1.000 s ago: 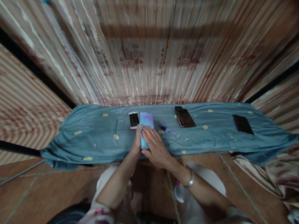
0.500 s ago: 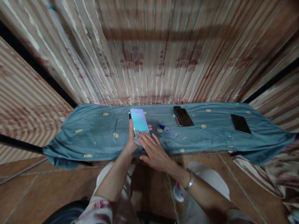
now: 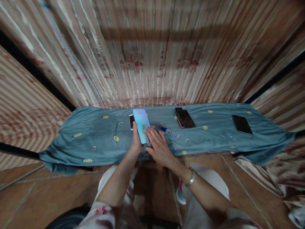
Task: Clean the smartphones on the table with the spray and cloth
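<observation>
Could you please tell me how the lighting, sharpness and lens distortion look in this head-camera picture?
Head view: dim, warm light; strong wide-angle bending bows the blue cloth and fans the striped wall outward. The edges are smeared, the centre sharper. The pale blue phone, gripped by the left hand with the right hand on it, shows a soft sheen. The dark phones reflect little.

The pale blue phone (image 3: 141, 124) covers most of the white phone (image 3: 131, 121) behind it, and the left hand (image 3: 136, 142) hides its lower end. A small grey cloth (image 3: 146, 130) shows only partly under the right hand's fingers (image 3: 153, 135). The small bottle's (image 3: 170, 133) label is too small to read
</observation>
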{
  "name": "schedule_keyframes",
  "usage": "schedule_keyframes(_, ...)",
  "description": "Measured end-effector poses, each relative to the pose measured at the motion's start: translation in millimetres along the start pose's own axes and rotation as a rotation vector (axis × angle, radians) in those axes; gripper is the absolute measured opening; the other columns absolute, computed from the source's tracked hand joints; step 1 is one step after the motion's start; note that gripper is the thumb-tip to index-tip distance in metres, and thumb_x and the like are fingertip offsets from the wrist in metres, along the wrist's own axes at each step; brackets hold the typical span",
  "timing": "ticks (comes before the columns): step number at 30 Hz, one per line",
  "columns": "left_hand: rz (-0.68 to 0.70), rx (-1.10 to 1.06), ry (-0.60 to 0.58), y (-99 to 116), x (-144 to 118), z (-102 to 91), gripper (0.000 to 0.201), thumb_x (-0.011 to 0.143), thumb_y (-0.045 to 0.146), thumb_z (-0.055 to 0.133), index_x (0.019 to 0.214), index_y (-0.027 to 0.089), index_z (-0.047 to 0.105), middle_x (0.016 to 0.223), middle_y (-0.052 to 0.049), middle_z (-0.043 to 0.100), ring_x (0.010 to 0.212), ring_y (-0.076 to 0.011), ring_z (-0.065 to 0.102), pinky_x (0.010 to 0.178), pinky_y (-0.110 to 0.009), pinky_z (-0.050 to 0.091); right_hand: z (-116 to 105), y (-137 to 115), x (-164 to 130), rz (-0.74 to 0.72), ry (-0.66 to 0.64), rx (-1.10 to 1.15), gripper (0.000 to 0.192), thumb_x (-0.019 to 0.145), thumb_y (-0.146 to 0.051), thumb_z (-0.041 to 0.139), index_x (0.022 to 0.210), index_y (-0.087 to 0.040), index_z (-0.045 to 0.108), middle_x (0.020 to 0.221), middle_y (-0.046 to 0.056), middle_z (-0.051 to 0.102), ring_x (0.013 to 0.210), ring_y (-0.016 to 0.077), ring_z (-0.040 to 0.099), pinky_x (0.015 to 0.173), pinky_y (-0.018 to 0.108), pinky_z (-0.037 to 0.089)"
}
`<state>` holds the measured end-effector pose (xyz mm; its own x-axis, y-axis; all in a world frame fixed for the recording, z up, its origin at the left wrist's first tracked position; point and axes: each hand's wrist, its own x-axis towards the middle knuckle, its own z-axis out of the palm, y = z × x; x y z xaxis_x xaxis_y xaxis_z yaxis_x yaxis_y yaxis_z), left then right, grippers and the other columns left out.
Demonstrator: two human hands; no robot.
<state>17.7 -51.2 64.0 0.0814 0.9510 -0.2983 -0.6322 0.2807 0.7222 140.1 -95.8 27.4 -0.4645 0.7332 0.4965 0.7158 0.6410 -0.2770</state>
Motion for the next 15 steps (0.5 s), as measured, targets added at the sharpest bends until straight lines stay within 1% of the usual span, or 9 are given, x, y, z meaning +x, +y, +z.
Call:
schedule_keyframes(2, -0.023, 0.006, 0.013, -6.3, 1.0, -0.7, 0.066, 0.081, 0.072, 0.043, 0.086, 0.012, 0.069, 0.082, -0.012, 0.074, 0.091, -0.0253, 0.071, 0.088, -0.035, 0.053, -0.9, 1.7, 0.0, -0.014, 0.002, -0.003, 0.066, 0.096, -0.038, 0.041, 0.152, -0.01, 0.019, 0.154, 0.019, 0.033, 0.146, 0.0255, 0.022, 0.117, 0.053, 0.022)
schedule_keyframes(5, -0.012, -0.014, 0.041, -16.8, 2.7, -2.0, 0.05, 0.083, 0.061, 0.051, 0.084, 0.014, 0.068, 0.09, -0.009, 0.074, 0.1, -0.0232, 0.068, 0.097, -0.034, 0.049, -1.6, 2.1, -0.1, -0.039, 0.013, 0.011, 0.066, 0.096, -0.04, 0.041, 0.151, -0.008, 0.022, 0.155, 0.019, 0.031, 0.147, 0.0249, 0.02, 0.117, 0.052, 0.023)
schedule_keyframes(8, 0.005, -0.021, 0.076, -25.6, -0.1, -2.4, 0.04, 0.091, 0.048, 0.046, 0.088, 0.015, 0.069, 0.095, -0.008, 0.074, 0.112, -0.0217, 0.064, 0.104, -0.031, 0.043, -2.2, 2.4, 1.5, -0.025, 0.009, 0.027, 0.063, 0.096, -0.038, 0.041, 0.15, -0.007, 0.026, 0.155, 0.019, 0.03, 0.147, 0.0249, 0.02, 0.117, 0.05, 0.023)
schedule_keyframes(10, 0.041, -0.007, 0.065, -29.8, -4.3, -1.8, 0.033, 0.093, 0.039, 0.045, 0.093, 0.018, 0.071, 0.103, -0.006, 0.074, 0.121, -0.0212, 0.058, 0.107, -0.028, 0.039, -3.5, 4.0, 4.1, 0.003, -0.002, 0.031, 0.061, 0.096, -0.035, 0.041, 0.149, -0.009, 0.028, 0.156, 0.017, 0.029, 0.147, 0.0249, 0.019, 0.118, 0.05, 0.022)
schedule_keyframes(12, 0.105, 0.018, 0.055, -33.4, -7.3, -0.9, 0.025, 0.091, 0.032, 0.05, 0.099, 0.021, 0.072, 0.112, -0.003, 0.072, 0.129, -0.0203, 0.051, 0.109, -0.025, 0.035, -5.4, 7.2, 7.5, 0.035, -0.003, 0.032, 0.06, 0.095, -0.034, 0.041, 0.149, -0.012, 0.029, 0.157, 0.016, 0.028, 0.147, 0.0243, 0.02, 0.118, 0.05, 0.021)
schedule_keyframes(13, 0.127, 0.017, 0.05, -35.4, -7.5, -0.6, 0.024, 0.09, 0.03, 0.052, 0.102, 0.023, 0.071, 0.117, -0.002, 0.07, 0.132, -0.0194, 0.047, 0.11, -0.024, 0.033, -6.4, 9.2, 9.3, 0.049, 0.001, 0.032, 0.059, 0.095, -0.034, 0.041, 0.15, -0.013, 0.029, 0.157, 0.015, 0.028, 0.147, 0.0239, 0.02, 0.118, 0.05, 0.021)
schedule_keyframes(15, 0.083, 0.003, 0.001, -41.0, -4.8, -0.9, 0.026, 0.091, 0.032, 0.051, 0.109, 0.026, 0.069, 0.125, 0.001, 0.066, 0.137, -0.0177, 0.041, 0.111, -0.023, 0.03, -8.7, 14.0, 12.9, 0.069, 0.011, 0.031, 0.059, 0.095, -0.034, 0.04, 0.15, -0.014, 0.029, 0.158, 0.014, 0.027, 0.147, 0.0235, 0.02, 0.118, 0.05, 0.02)
